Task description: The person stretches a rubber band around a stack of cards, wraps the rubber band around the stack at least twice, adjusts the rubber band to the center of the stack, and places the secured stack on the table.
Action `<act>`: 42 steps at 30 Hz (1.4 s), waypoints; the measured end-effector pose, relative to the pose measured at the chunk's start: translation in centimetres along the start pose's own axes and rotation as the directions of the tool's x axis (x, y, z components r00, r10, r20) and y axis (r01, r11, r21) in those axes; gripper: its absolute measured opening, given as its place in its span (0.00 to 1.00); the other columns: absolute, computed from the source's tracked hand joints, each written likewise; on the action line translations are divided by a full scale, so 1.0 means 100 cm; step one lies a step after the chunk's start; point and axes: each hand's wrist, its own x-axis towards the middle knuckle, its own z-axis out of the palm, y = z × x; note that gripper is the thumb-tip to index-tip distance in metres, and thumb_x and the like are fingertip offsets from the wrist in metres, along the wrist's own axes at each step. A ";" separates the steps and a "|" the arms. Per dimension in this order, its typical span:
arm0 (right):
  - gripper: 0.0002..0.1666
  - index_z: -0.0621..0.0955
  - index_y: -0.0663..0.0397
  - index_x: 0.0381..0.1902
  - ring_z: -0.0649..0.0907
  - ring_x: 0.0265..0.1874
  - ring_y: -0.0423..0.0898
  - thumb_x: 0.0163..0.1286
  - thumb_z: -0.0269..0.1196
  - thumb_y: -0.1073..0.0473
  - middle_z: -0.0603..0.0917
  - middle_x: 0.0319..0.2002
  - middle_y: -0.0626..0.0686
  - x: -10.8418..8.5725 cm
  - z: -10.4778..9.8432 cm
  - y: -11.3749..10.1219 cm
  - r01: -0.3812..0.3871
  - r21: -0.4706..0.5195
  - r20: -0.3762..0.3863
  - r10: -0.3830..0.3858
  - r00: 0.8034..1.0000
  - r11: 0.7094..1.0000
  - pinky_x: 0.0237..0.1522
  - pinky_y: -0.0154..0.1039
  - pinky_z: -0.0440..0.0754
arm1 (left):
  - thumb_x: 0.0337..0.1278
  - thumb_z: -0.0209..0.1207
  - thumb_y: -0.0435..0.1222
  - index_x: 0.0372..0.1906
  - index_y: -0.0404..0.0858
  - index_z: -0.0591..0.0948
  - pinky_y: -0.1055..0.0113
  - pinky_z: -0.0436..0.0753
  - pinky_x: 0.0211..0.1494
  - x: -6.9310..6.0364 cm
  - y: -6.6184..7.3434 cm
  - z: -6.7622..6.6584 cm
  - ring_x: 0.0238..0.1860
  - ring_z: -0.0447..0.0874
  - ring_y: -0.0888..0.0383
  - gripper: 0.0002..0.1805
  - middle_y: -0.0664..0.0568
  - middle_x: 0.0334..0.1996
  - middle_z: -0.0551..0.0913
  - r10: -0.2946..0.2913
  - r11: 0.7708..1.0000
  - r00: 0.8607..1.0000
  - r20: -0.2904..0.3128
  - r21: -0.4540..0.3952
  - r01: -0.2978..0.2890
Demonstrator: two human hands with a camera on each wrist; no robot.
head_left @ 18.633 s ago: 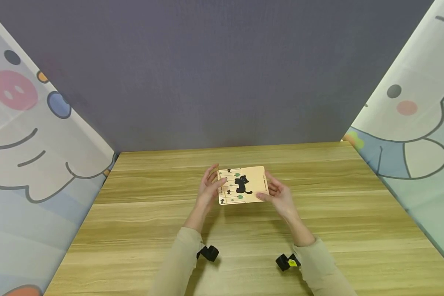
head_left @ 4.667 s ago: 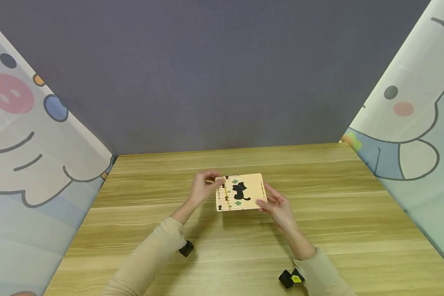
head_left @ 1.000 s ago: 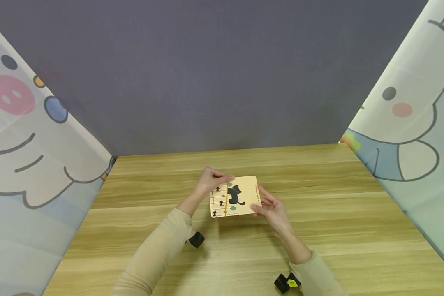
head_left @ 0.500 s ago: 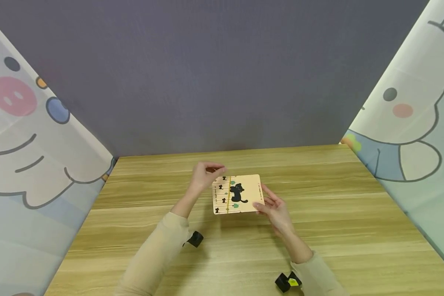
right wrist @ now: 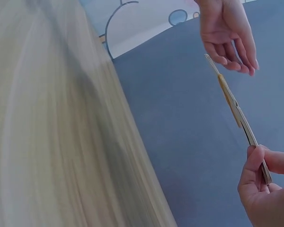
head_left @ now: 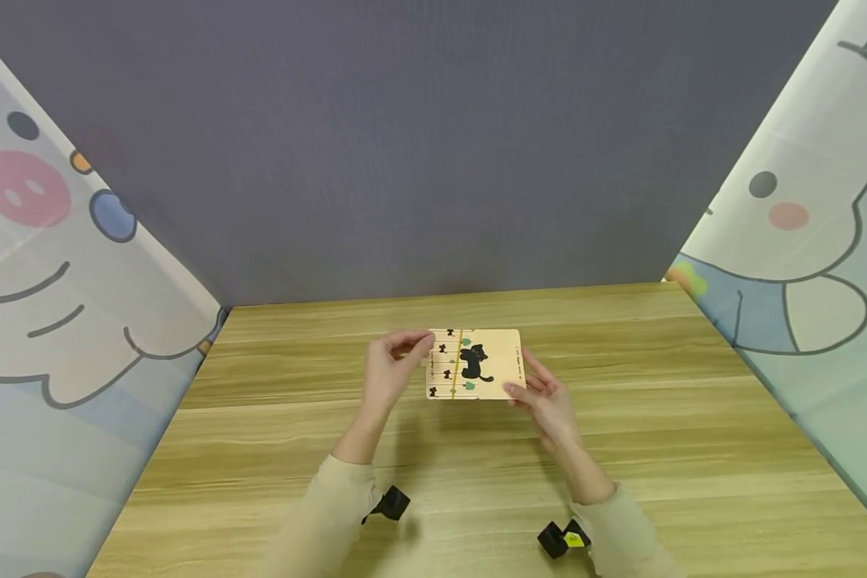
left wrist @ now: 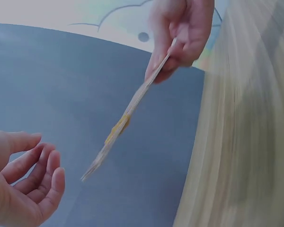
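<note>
A flat stack of cream cards (head_left: pixel 502 365) printed with a black cat is held above the table, with a yellow band (head_left: pixel 457 365) around it left of the cat. My right hand (head_left: pixel 552 409) pinches the stack's right end, thumb on top. My left hand (head_left: pixel 390 373) is by the upper left corner in the head view, its fingers loosely bent. In the left wrist view, a gap separates the left hand (left wrist: pixel 28 184) from the edge-on stack (left wrist: pixel 142 92). The right wrist view shows the band (right wrist: pixel 229 100) along the stack and the right hand (right wrist: pixel 265 184) gripping its lower end.
The wood-grain table (head_left: pixel 260 482) lies beneath both hands, with a dark grey panel (head_left: pixel 433 160) behind it. Cartoon-printed sheets hang at the left (head_left: pixel 116 321) and right (head_left: pixel 802 265). Black devices sit near the left sleeve (head_left: pixel 392 503) and right sleeve (head_left: pixel 552 539).
Over the last second the stack has moved right and slightly up with my right hand. My left hand has come off the stack's upper edge. Since the oldest frame the band sits farther from the left end.
</note>
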 end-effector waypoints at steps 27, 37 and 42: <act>0.41 0.60 0.52 0.65 0.80 0.24 0.40 0.55 0.55 0.79 0.83 0.33 0.49 -0.010 0.012 -0.005 0.019 0.064 -0.088 -0.013 0.996 0.998 0.27 0.28 0.79 | 0.46 0.64 0.42 0.34 0.33 0.81 0.57 0.80 0.21 -0.059 -0.153 0.044 0.23 0.79 0.46 0.15 0.37 0.26 0.80 -0.183 0.901 0.976 -0.115 -0.417 0.120; 0.41 0.60 0.54 0.65 0.81 0.25 0.41 0.54 0.56 0.80 0.82 0.32 0.50 -0.013 0.014 -0.001 0.034 0.074 -0.064 -0.030 0.997 0.997 0.28 0.29 0.79 | 0.43 0.65 0.45 0.28 0.31 0.79 0.63 0.80 0.19 -0.062 -0.144 0.052 0.21 0.78 0.53 0.19 0.38 0.24 0.80 -0.320 0.848 0.939 -0.127 -0.479 0.225; 0.41 0.60 0.55 0.65 0.81 0.26 0.41 0.54 0.57 0.79 0.82 0.33 0.50 -0.014 0.014 0.002 0.052 0.049 -0.052 -0.049 0.997 0.997 0.27 0.28 0.79 | 0.42 0.65 0.45 0.28 0.30 0.80 0.63 0.80 0.20 -0.062 -0.145 0.055 0.19 0.78 0.54 0.20 0.41 0.23 0.81 -0.298 0.873 0.940 -0.164 -0.445 0.199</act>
